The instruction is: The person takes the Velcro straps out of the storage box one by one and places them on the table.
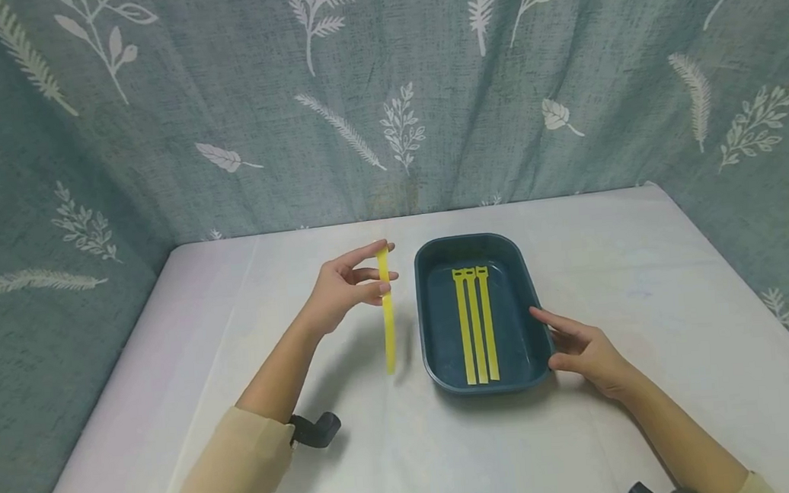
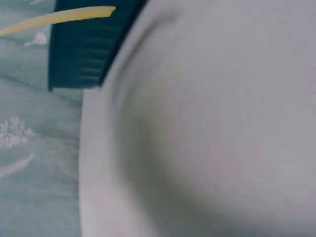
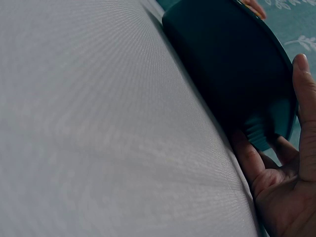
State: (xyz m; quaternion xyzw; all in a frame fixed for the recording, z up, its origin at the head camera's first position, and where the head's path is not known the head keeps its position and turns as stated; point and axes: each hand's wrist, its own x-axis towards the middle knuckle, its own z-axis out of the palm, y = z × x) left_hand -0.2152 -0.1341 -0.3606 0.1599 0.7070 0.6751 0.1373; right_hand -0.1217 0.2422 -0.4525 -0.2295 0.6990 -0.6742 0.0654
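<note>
My left hand [image 1: 339, 292] pinches a yellow hook-and-loop cable tie [image 1: 390, 331], which hangs upright over the table left of the bin. In the left wrist view the end of this cable tie [image 2: 81, 15] crosses in front of the bin's wall, and the hand is out of frame. Several fingers of my right hand [image 1: 594, 355] hold the right side of a dark teal plastic bin [image 1: 426, 321]. From the right wrist, the thumb [image 3: 303, 81] shows by the rim, with fingers [image 3: 249, 158] low against the outer wall. Three yellow cable ties [image 1: 476, 332] lie side by side inside, slotted heads at the far end.
A white cloth [image 1: 237, 349] covers the table. Behind and at both sides hangs a grey-green curtain [image 1: 238, 74] with a white leaf print. Black wrist mounts [image 1: 316, 430] are worn on both forearms.
</note>
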